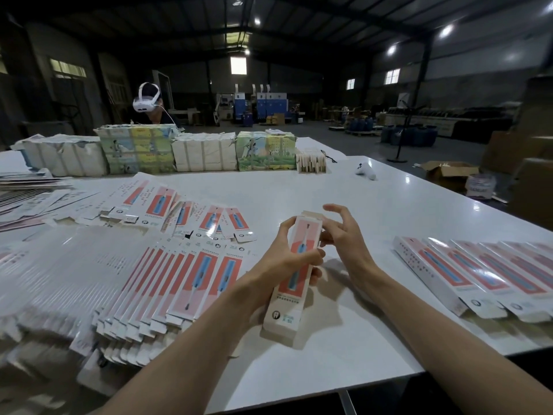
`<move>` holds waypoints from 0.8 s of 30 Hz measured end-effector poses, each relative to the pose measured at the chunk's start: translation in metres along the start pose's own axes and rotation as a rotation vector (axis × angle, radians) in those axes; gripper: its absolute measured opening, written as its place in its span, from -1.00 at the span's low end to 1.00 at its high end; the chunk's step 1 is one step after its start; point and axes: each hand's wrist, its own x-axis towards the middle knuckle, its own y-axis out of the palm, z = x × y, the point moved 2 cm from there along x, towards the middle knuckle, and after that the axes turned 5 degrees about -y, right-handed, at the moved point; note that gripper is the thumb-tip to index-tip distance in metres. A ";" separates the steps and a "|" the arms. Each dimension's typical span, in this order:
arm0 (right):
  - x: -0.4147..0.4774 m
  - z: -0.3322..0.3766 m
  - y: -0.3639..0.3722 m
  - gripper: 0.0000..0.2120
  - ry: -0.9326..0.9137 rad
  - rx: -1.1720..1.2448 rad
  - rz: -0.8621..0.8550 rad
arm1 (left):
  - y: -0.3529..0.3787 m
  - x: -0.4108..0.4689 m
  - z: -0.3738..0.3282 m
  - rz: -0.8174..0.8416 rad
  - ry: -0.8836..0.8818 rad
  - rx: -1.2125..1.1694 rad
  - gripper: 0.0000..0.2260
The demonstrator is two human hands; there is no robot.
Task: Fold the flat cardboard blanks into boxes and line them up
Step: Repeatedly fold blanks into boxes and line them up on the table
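A long white box (287, 307) with a pink panel and a blue toothbrush print stands tilted above the table's middle. My left hand (284, 259) grips it around the middle, fingers wrapped over its front. My right hand (344, 235) is at the box's upper right edge, some fingers pressing its side and the others spread loosely near the top flap. Flat blanks (167, 283) of the same print lie fanned in a thick pile on the left. Folded boxes (484, 277) lie side by side in a row on the right.
The white table (359, 193) carries wrapped bundles (203, 154) along its far edge, a white controller (366, 171), and loose blanks (209, 220) at centre left. A person with a white headset (146, 100) stands behind the bundles. The table's near edge runs bottom right.
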 end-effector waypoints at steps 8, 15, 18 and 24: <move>0.001 0.004 -0.004 -0.72 -0.053 0.127 0.083 | -0.001 0.000 0.000 0.013 -0.015 0.007 -0.25; 0.004 0.004 -0.006 -0.81 0.037 0.267 0.073 | -0.001 0.001 0.003 0.005 0.004 0.050 -0.24; 0.007 0.001 -0.009 -0.87 0.084 0.286 0.047 | 0.000 0.002 0.004 0.006 0.016 0.055 -0.23; 0.007 0.001 -0.010 -0.84 0.071 0.261 0.051 | -0.001 0.003 0.005 -0.054 0.016 0.116 -0.10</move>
